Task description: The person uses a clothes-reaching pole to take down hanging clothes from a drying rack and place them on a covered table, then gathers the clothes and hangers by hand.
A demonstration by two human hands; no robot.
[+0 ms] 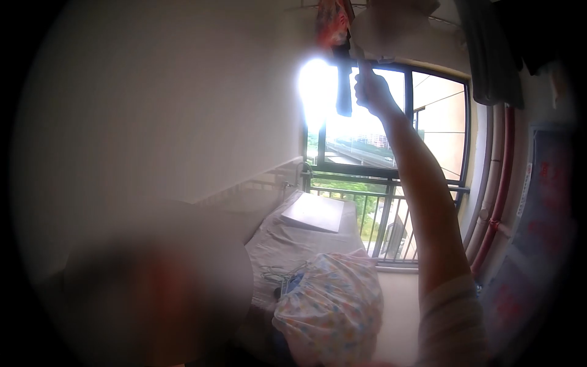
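Before the window point(361, 139), the right hand point(370, 92) is gripping what looks like a slim pole point(359, 54) upward, apparently for height. A reddish item point(333, 25) is hanging at the window's top; the left hand isn't showing.

Above the right hand point(373, 92): hanging cloth point(333, 27), mottled red | behind it: window frame point(408, 92), black | below: sheet point(260, 244), greyish; board point(315, 212), white; bunched fabric point(333, 300), pale — pastel specks, some blue | to its right: pipe point(499, 183), red
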